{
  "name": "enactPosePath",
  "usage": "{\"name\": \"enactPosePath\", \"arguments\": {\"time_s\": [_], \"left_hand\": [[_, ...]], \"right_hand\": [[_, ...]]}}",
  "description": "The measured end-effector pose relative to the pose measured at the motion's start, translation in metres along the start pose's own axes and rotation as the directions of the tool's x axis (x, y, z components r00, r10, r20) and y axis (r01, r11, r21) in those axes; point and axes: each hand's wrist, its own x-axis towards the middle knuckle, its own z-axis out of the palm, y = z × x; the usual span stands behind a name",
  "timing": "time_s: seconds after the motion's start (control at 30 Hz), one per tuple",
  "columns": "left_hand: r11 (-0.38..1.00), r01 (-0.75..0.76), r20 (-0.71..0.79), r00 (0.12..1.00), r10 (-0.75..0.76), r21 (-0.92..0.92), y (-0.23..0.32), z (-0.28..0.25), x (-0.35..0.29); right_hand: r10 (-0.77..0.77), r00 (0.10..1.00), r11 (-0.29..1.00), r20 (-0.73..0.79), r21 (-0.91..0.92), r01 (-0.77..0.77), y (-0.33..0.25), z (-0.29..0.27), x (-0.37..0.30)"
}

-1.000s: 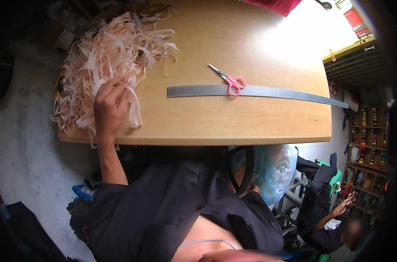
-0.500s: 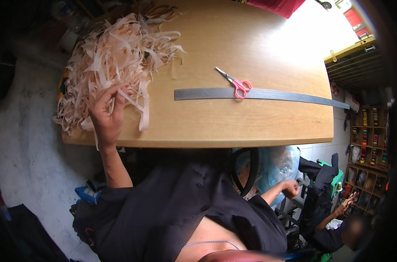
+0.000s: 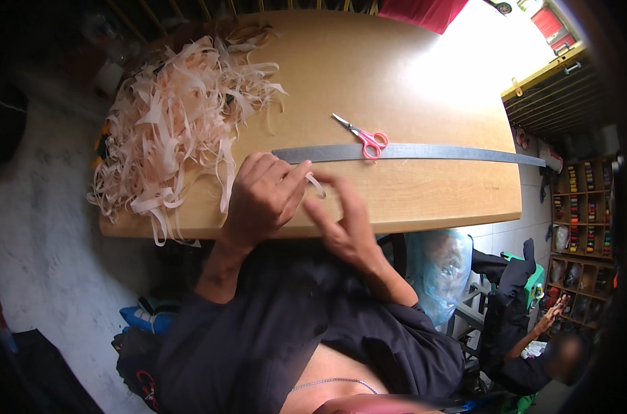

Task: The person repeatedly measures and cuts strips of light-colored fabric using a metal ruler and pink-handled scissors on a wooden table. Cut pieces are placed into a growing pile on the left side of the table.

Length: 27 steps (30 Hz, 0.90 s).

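Note:
In front of me my left hand (image 3: 262, 193) is closed, back upward, in a pinch at the left end of the steel ruler. From its fingertips a short pale pink fabric strip (image 3: 315, 183) sticks out and curls. My right hand (image 3: 342, 224), slightly blurred, reaches in from the right with thumb and forefinger apart around the strip's free end. A tangled heap of pale pink fabric strips (image 3: 179, 117) covers the table's left side. Beyond my hands lies the long steel ruler (image 3: 438, 152), with pink-handled scissors (image 3: 372, 143) resting across it, blades toward the upper left.
The wooden table (image 3: 410, 196) ends just in front of my body. A bluish plastic bag (image 3: 443, 272) stands below its right front edge. At the lower right sits another person (image 3: 510, 331), near a shelf (image 3: 582, 214) with colourful thread spools. A metal gate (image 3: 558, 90) stands at the right.
My left hand has moved right, away from the heap, bringing a strip with it. The right hand has come up from beside the bag to meet it over the table's front edge.

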Motion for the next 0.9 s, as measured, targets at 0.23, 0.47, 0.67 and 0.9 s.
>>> {"name": "enactPosePath", "arguments": {"time_s": [0.23, 0.47, 0.67, 0.9], "left_hand": [[0.982, 0.147, -0.042, 0.989, -0.143, 0.121, -0.019, -0.01, -0.017], [0.696, 0.49, 0.262, 0.871, -0.416, -0.525, -0.038, -0.024, -0.037], [0.472, 0.549, 0.28, 0.804, -0.526, -0.69, -0.045, -0.035, -0.054], [0.507, 0.585, 0.232, 0.769, -0.596, -0.633, -0.054, -0.031, -0.06]], "right_hand": [[0.367, 0.901, 0.868, 0.231, 0.262, -0.421, -0.001, 0.011, 0.003], [0.387, 0.87, 0.877, 0.305, 0.17, -0.449, 0.028, -0.019, 0.016], [0.363, 0.845, 0.917, 0.394, 0.01, -0.398, 0.029, -0.031, 0.024], [0.34, 0.849, 0.935, 0.404, -0.052, -0.35, 0.031, -0.022, 0.04]]}}
